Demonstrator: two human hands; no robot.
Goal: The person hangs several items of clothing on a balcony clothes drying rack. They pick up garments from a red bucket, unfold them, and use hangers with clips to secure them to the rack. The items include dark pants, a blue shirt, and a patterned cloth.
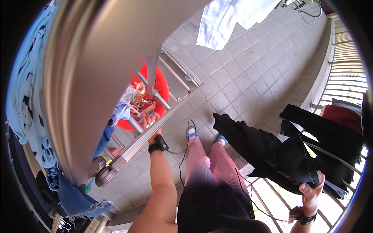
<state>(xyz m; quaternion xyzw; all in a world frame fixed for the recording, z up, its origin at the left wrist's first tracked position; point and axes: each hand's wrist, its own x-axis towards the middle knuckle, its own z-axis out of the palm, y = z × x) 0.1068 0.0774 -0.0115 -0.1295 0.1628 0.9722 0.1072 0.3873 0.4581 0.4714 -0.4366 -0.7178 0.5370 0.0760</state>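
Note:
My left hand (pixel 150 121) reaches past a metal bar of the drying rack (pixel 166 113) to the near rim of a red plastic basin (pixel 164 84). Its fingers are bent beside clips and hangers (pixel 142 100) in the basin, and whether they grip one cannot be told. Pinched between the thumb and fingers of my right hand (pixel 311 188) is the end of a black garment (pixel 262 145), which looks like trousers. The cloth stretches up and left from that hand, above the tiles and railing. A wrist device with a cable (pixel 160 142) sits on each arm.
Close overhead, a broad blurred metal part (pixel 102 58) covers much of the left. Light blue patterned cloth (pixel 29 96) and frayed denim (pixel 83 199) hang there. A white garment (pixel 218 23) hangs above the tiled floor (pixel 247 67). More dark clothes (pixel 332 139) lie over the railing at right.

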